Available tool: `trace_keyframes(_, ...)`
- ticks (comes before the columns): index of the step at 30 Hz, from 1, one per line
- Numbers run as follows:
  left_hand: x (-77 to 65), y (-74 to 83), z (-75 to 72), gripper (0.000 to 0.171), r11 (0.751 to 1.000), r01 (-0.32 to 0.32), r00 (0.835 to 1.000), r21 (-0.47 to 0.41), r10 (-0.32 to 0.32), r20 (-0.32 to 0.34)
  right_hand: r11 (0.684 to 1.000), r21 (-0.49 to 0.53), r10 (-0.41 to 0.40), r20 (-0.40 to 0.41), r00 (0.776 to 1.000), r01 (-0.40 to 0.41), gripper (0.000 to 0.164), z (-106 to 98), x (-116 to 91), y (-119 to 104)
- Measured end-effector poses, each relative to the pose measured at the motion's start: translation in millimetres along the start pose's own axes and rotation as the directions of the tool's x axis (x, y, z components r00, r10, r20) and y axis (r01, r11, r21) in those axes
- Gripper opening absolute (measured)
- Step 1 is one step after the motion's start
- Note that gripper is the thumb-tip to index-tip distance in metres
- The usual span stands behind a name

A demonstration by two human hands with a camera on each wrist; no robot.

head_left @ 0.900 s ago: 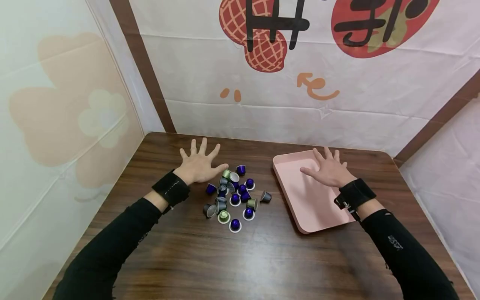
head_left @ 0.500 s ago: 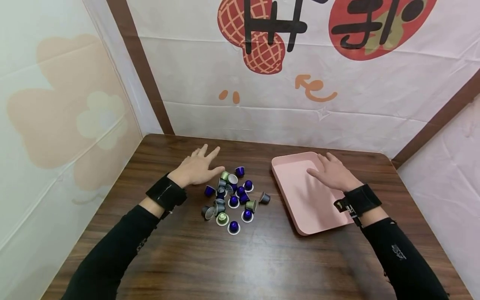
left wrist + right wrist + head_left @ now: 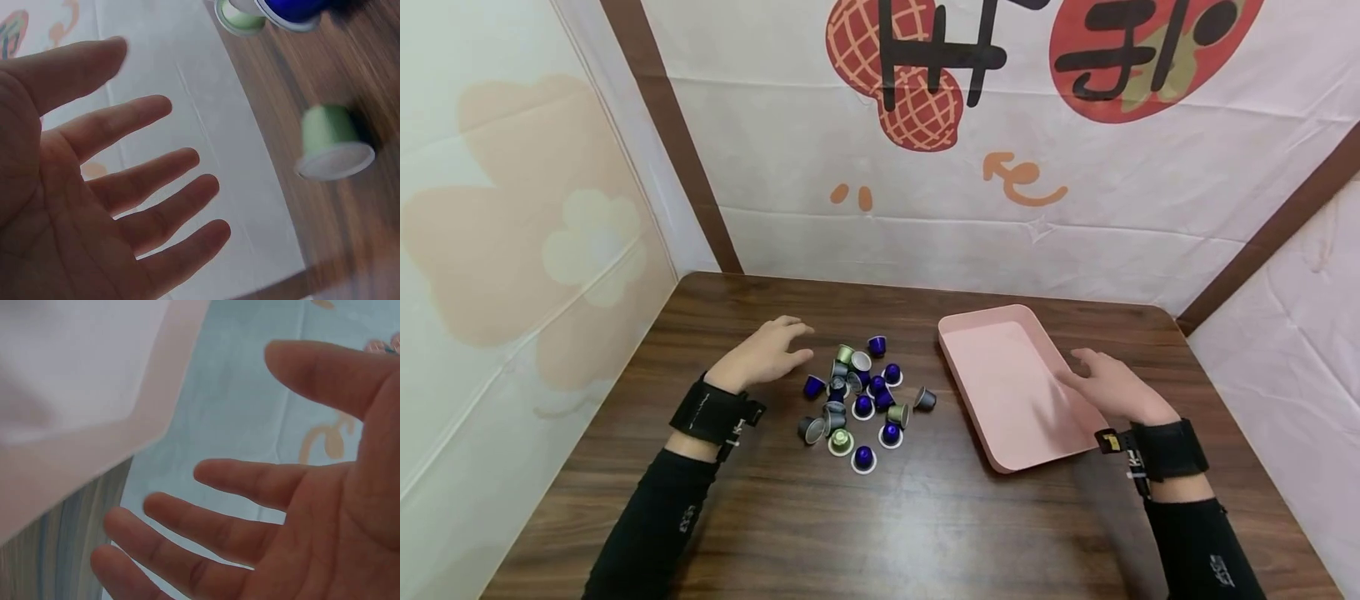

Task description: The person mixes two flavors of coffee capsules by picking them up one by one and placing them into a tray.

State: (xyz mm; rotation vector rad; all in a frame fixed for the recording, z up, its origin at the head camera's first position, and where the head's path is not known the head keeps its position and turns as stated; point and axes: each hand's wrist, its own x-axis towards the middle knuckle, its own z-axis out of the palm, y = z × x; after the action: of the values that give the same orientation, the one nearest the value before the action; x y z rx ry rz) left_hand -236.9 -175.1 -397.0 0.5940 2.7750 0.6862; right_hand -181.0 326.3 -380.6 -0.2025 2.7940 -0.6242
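Coffee capsules in blue, green and grey lie loosely heaped on the table, among them a blue capsule [image 3: 863, 458] at the front and a grey capsule [image 3: 925, 399] off to the right. My left hand [image 3: 762, 354] hovers just left of the heap, fingers relaxed and holding nothing. In the left wrist view its palm [image 3: 75, 187] shows, with a green capsule [image 3: 331, 140] beyond the fingertips. To the right is a shallow pink tray [image 3: 992, 392]. My right hand [image 3: 1116, 387] hangs over the tray's right edge, fingers loose, nothing in it.
The brown wooden table [image 3: 820, 533] ends at a printed cloth backdrop [image 3: 760, 158] behind. Another cloth wall [image 3: 512, 275] rises on the left, and one more on the right. Each wrist wears a black strap [image 3: 715, 412].
Both hands have drawn back toward the person, the left one away from the capsules, the right one toward the tray's right side. Their spread fingers have relaxed. Capsules and tray stay put.
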Motion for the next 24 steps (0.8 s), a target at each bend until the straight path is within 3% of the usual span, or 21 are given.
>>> trace_keyframes(9, -0.5, -23.7, 10.5, 0.055, 0.998, 0.062, 0.998, 0.002, -0.062, -0.012, 0.993, 0.056, 0.102, 0.020, 0.995, -0.103, 0.078, 5.6, -20.7, 23.2)
trace_keyframes(16, 1.9, -37.4, 20.4, 0.065, 0.995, 0.098, 0.994, -0.001, -0.098, -0.053, 0.990, 0.048, 0.126, 0.068, 0.990, -0.129, 0.077, 17.5, -19.4, 39.0)
trace_keyframes(24, 2.4, -44.3, 32.2, 0.049, 0.991, 0.126, 0.987, 0.045, -0.120, -0.108, 0.996, 0.046, 0.078, 0.087, 0.993, -0.082, 0.061, 30.2, -12.3, 55.0)
